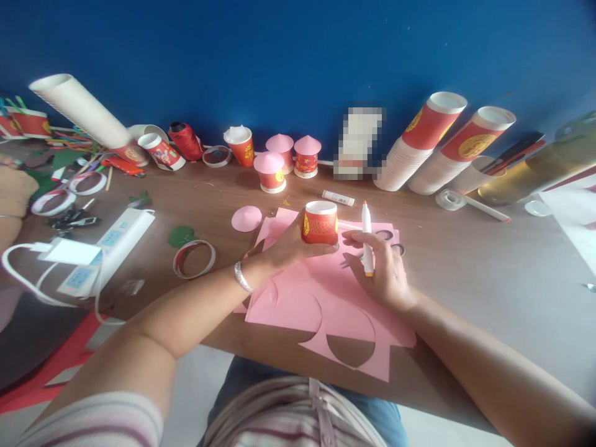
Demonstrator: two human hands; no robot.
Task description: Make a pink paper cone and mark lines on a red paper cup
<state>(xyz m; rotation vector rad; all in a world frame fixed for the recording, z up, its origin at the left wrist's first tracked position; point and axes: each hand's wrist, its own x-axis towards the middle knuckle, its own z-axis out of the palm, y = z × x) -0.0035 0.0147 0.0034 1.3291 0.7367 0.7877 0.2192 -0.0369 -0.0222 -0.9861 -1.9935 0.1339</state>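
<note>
My left hand [293, 242] is closed round a short red paper cup [321, 225] with gold patterns and a white rim. Between the fingers of my right hand [386, 270] a white marker [367, 233] with orange ends stands nearly upright, a little right of the cup. Beneath both hands lie pink paper sheets [302, 292], some with round pieces cut out. Scissors [397, 248] rest on the sheets, partly hidden by my right hand. A pink paper cone [246, 218] lies left of the sheets, and a glue stick [338, 198] lies behind the cup.
Small red cups with pink cone tops [270, 171] stand near the blue wall. Tall paper cup stacks [421, 143] lean at the right. A power strip [109, 248] with cables and a cut cup ring [194, 259] lie at left. Another person's arm [12, 192] shows at the left edge.
</note>
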